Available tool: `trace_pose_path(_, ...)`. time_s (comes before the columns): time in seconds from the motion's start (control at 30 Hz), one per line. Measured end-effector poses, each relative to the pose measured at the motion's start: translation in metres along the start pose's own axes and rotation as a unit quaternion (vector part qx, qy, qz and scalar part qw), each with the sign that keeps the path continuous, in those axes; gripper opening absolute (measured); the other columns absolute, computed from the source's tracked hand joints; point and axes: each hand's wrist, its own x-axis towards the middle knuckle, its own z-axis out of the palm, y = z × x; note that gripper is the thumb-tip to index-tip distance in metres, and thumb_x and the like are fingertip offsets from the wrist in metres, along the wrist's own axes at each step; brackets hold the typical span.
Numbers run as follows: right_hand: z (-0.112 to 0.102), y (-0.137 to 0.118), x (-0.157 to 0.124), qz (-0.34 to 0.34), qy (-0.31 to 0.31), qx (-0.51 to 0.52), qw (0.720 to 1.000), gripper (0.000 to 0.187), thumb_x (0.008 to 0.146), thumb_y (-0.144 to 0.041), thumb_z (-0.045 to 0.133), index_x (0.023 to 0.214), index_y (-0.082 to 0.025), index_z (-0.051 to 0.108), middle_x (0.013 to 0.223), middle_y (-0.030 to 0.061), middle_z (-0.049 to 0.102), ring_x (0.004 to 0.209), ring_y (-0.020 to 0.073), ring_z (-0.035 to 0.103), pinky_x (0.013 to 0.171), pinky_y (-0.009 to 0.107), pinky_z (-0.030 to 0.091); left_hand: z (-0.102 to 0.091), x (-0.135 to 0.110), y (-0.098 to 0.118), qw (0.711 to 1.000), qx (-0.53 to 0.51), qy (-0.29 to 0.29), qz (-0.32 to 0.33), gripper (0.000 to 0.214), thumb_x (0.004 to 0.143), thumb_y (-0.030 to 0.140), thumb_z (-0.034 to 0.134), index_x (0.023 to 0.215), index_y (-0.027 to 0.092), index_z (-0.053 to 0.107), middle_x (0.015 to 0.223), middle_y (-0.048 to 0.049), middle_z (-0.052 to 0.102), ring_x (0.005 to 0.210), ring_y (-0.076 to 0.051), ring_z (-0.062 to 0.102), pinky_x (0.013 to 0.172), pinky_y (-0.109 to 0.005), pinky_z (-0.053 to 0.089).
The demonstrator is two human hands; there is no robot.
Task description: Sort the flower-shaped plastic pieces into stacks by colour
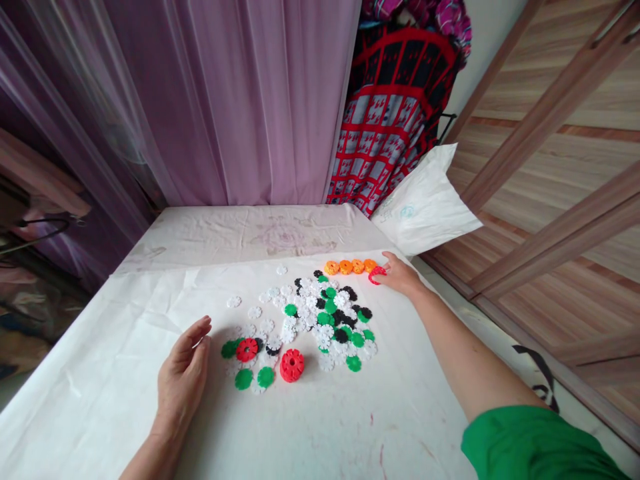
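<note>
At the far right of the table, my right hand (pixel 401 275) has its fingers closed on a red stack of notched plastic discs (pixel 377 275). The stack is tilted and partly covered by the fingers. Just left of it, several orange stacks of notched discs (pixel 345 267) stand in a row. My left hand (pixel 186 363) is open over the left of the table, fingers stretched out and nothing in it. To its right stands another red stack (pixel 292 365), with a red disc (pixel 247 349) lying on green and white discs nearby.
Loose white, green and black notched discs (pixel 330 319) lie spread across the middle of the white-covered table (pixel 320 433). A white sheet (pixel 425 207) sticks up at the far right corner. Purple curtains (pixel 250 100) hang behind, and a wooden wardrobe (pixel 560 173) stands on the right.
</note>
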Motion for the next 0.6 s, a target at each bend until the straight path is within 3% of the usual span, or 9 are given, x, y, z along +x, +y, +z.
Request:
trace_pose_path(0.33,0.003,0.001,0.009,-0.002,-0.023,-0.02,1.0,0.084,0.071,-0.043,0.071,0.145,-0.019,0.042,0.115,0.0076,0.07,0.103,0.0236,0.066,0.079,0.029,0.048,-0.004,0.004,-0.013,0.999,0.033,0.002,0.013,0.048,0.077,0.054,0.061,0.116,0.027,0.067,0.128,-0.0059,0.068,0.117,-0.027,0.063,0.11,-0.051,0.044)
trace_pose_path(0.6,0.011,0.01,0.01,-0.006,-0.021,-0.02,1.0,0.083,0.071,-0.046,0.071,0.144,-0.018,0.044,0.126,0.0109,0.066,0.111,0.0251,0.064,0.088,0.031,0.049,-0.002,0.001,-0.007,1.0,0.025,0.001,0.013,0.049,0.077,0.054,0.061,0.115,0.024,0.067,0.129,-0.0079,0.067,0.12,-0.029,0.061,0.111,-0.052,0.042)
